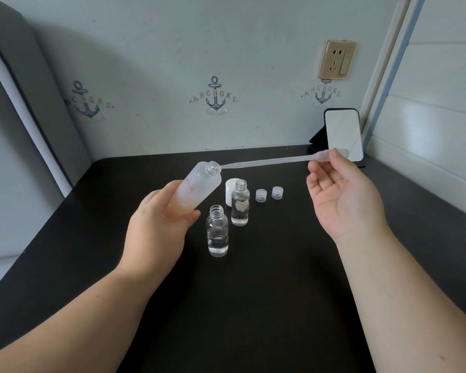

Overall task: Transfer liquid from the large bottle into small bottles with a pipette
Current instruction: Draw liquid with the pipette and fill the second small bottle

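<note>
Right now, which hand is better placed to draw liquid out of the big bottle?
The right hand: it pinches the pipette by its bulb, tip at the large bottle's open mouth. The left hand grips that tilted bottle.

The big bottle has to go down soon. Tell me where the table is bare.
Bare: the near table between both forearms, and the left side below the left hand. Crowded: the centre, with two small bottles, a white cap and two small caps.
</note>
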The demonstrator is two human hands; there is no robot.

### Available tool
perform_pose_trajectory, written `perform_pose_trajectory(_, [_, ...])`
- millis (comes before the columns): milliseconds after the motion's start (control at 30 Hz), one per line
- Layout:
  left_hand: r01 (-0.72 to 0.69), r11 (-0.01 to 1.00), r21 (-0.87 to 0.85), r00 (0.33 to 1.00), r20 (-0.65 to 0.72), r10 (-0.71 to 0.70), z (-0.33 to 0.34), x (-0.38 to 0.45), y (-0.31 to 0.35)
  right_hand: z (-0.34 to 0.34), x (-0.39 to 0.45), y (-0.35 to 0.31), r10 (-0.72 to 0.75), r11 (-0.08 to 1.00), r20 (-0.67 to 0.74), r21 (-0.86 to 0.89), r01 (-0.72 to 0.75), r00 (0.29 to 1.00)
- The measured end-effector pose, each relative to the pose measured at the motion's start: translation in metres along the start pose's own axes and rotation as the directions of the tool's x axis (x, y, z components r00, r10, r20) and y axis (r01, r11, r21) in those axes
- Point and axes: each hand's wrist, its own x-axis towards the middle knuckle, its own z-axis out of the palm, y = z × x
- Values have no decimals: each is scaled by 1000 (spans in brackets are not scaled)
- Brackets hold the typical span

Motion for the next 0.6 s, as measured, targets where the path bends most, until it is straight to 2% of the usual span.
perform_pose_trajectory(200, [-28,997,70,999,-16,29,-1,1,-1,-2,-1,-1,-25,995,37,-99,29,999])
perform_pose_trajectory(400, [-63,993,103,998,-9,64,3,0,-3,3,-5,2,-23,980,151,-194,52,988])
perform_pose_trajectory(600, [-73,991,111,997,-10,74,6,1,-6,13,-16,11,21,927,327,-359,104,945])
